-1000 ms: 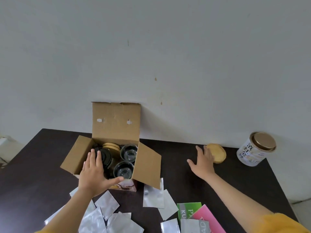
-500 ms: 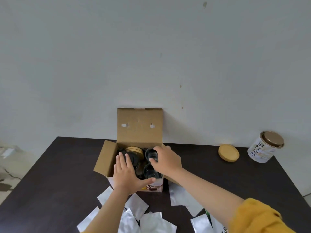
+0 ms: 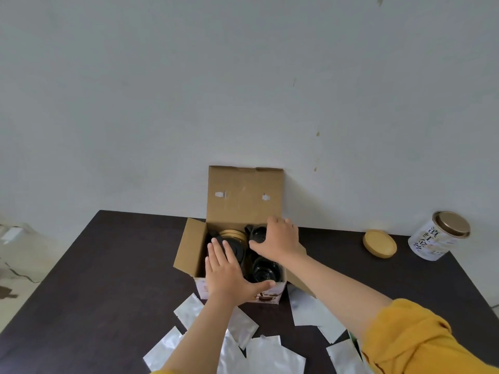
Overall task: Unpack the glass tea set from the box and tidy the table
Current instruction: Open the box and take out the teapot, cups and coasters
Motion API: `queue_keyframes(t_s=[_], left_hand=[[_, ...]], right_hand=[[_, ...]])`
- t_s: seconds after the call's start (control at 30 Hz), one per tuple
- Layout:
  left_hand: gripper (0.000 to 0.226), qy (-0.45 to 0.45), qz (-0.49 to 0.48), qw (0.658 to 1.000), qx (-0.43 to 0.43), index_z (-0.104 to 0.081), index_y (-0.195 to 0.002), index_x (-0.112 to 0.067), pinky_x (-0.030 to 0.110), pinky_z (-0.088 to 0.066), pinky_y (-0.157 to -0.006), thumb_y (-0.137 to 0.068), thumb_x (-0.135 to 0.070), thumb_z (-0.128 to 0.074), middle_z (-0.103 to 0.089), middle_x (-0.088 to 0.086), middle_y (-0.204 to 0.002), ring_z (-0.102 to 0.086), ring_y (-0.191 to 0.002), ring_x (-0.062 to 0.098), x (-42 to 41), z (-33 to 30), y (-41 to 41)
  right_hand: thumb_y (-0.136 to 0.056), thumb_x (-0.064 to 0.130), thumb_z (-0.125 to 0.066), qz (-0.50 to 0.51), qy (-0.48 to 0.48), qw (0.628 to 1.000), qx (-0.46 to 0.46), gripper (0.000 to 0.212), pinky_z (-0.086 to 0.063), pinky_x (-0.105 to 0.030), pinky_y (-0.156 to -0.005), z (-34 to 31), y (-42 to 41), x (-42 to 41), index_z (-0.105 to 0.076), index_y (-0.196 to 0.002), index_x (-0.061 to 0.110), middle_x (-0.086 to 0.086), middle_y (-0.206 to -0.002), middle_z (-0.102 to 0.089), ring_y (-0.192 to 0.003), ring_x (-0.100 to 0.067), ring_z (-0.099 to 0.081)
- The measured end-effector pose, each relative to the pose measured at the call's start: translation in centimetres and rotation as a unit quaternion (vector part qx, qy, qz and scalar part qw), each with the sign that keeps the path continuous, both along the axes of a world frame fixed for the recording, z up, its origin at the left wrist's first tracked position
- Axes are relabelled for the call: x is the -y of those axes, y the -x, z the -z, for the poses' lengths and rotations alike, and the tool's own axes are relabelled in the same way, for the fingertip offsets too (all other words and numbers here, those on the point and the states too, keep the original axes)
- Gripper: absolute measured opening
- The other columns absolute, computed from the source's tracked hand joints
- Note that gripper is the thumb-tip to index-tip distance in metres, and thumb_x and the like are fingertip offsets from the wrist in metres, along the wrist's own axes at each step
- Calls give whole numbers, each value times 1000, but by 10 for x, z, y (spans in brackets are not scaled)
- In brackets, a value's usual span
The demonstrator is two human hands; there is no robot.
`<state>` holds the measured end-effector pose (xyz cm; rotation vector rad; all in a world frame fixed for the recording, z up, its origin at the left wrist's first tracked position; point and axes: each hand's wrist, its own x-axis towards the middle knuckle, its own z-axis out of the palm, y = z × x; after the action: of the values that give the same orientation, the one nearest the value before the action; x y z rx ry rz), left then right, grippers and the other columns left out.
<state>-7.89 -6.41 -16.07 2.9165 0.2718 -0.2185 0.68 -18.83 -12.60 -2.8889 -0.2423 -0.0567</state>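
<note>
Reaching back from the wooden lid (image 3: 380, 243) at three o'clock, the right hand (image 3: 278, 240) now curls around a glass cup (image 3: 258, 234) inside the box (image 3: 244, 238); the left hand (image 3: 229, 268) rests flat, fingers straight, steadying the box's front edge. Unpacking continues.

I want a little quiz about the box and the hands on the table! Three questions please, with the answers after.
1. True or false: the box has its lid flap standing up against the wall.
2. Which hand reaches onto the cup at the back of the box? A. left hand B. right hand
3. Fill in: the round wooden lid lies on the table beside the ____.

Key
1. True.
2. B. Its fingers curl round the back cup; the left hand lies flat on the box's front edge.
3. Tin, at the table's far right.
</note>
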Motion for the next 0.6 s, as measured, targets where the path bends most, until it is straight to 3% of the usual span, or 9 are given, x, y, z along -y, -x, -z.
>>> queue_keyframes(t_s=[0.17,0.23,0.4,0.6], left_hand=[[157,-9,7,1000,-8,11,-148,-2,45,-1,-117,-32,-105,-15,17,22,-155,15,-144,35,-2,-2,-5],[157,-12,7,1000,-15,11,-148,-2,45,-1,-117,-32,-105,-14,16,21,-156,14,-144,35,-1,-4,-5],[160,-14,-14,998,-55,13,-148,-5,49,-1,-117,-27,-106,-14,18,19,-156,14,-145,34,4,-13,-5],[146,10,-72,986,-152,23,-145,-6,54,4,-116,-51,-93,-48,31,22,-151,23,-141,36,24,-26,-14]], right_hand=[[-74,57,-65,24,-159,986,51,77,-50,-33,-87,-20,12,34,-43,-133,13,-2,-127,-52,-114,-20,-53],[-75,53,-67,40,-181,982,41,76,-50,-33,-86,-23,17,63,-40,-135,15,-2,-129,-47,-116,-20,-50],[-69,46,-71,98,-108,988,-50,74,-52,-37,-81,-1,30,164,-42,-129,15,-6,-123,-45,-113,-26,-49],[-67,36,-76,178,-24,972,-153,69,-46,-34,-79,29,46,287,-46,-124,13,-7,-121,-45,-115,-30,-47]])
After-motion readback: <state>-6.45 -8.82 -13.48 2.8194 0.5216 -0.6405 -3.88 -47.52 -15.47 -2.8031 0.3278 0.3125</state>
